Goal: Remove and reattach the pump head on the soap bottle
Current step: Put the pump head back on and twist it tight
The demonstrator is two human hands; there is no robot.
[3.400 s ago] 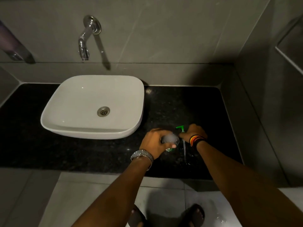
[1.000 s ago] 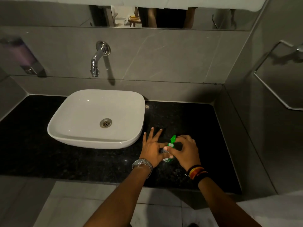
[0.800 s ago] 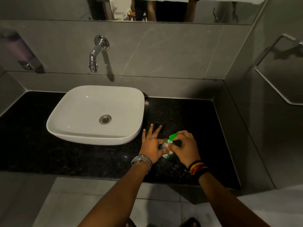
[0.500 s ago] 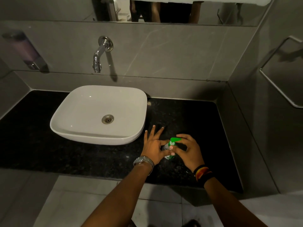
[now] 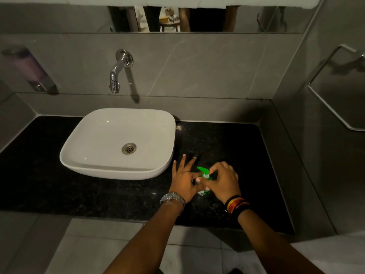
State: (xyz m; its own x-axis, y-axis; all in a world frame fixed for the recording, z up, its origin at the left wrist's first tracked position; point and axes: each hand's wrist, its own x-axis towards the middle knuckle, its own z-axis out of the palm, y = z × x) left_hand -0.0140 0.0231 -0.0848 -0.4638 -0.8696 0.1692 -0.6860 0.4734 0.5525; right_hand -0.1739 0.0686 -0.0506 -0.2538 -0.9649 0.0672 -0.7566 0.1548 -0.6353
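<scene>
A small soap bottle (image 5: 203, 192) stands upright on the black granite counter (image 5: 98, 194), just right of the basin. Its green pump head (image 5: 203, 171) sits on top, nozzle pointing up-left. My left hand (image 5: 183, 180) steadies the bottle with thumb and forefinger while the other fingers splay outward. My right hand (image 5: 223, 180) pinches the pump's collar from the right. Most of the bottle's body is hidden between my hands.
A white vessel basin (image 5: 118, 143) sits on the left of the counter under a chrome wall tap (image 5: 118, 70). A wall soap dispenser (image 5: 29, 70) hangs far left. Grey tiled walls close in behind and to the right, with a towel rail (image 5: 335, 99).
3.4 s ago the pump head with its tube was out of the bottle in my right hand. Now it sits on the bottle. Over the last second the nozzle has turned from up-right to up-left.
</scene>
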